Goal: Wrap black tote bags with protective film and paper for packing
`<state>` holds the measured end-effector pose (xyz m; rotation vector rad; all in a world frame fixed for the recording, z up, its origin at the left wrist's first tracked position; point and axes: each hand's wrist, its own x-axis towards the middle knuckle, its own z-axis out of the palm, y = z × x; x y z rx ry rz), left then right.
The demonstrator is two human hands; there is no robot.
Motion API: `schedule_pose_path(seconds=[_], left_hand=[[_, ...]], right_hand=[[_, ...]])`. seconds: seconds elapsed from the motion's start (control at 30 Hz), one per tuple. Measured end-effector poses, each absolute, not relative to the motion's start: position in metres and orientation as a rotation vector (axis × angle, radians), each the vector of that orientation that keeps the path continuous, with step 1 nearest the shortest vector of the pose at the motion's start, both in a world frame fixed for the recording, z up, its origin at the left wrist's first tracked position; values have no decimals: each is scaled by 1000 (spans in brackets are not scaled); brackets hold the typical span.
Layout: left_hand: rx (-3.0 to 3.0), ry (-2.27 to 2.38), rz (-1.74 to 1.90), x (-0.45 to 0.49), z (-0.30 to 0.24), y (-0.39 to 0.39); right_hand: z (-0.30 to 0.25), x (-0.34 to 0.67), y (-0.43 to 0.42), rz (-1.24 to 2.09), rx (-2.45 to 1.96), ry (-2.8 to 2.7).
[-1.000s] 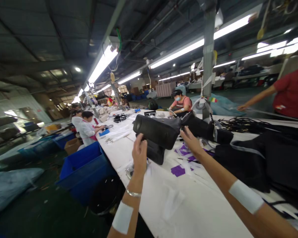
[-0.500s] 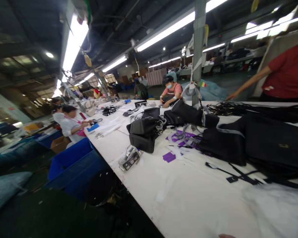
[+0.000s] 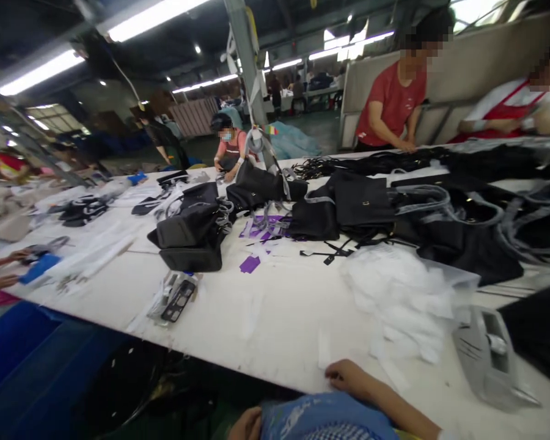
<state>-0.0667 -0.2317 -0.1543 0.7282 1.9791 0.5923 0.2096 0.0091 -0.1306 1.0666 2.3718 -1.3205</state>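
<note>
My right hand rests at the near edge of the white table, fingers loosely bent and apart, with nothing visible in them. A short white strip lies just beyond its fingertips. At the bottom edge of the view, my left hand is partly cut off beside the blue patterned cloth at my body; its fingers are mostly hidden. Right of my right hand are a heap of crumpled white sheets and a grey dispenser-like object.
Black bags stand across the table, with purple pieces among them. A clear packet with black parts lies near the edge. Blue bins are below left. A person in red and other people work around the table.
My view has swung to the right, so the bags appear farther left. Both my hands, the blue cloth and the grey object have come into view; earlier only a fingertip showed at the bottom.
</note>
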Motion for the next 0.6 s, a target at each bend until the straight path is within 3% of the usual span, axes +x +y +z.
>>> schedule_pose_path(seconds=[0.17, 0.6], left_hand=[[788, 2011, 486, -76, -140, -272], [-448, 2030, 894, -75, -182, -445]], right_hand=[[-150, 198, -3, -1118, 989, 2396], [-147, 39, -10, -924, 684, 2213]])
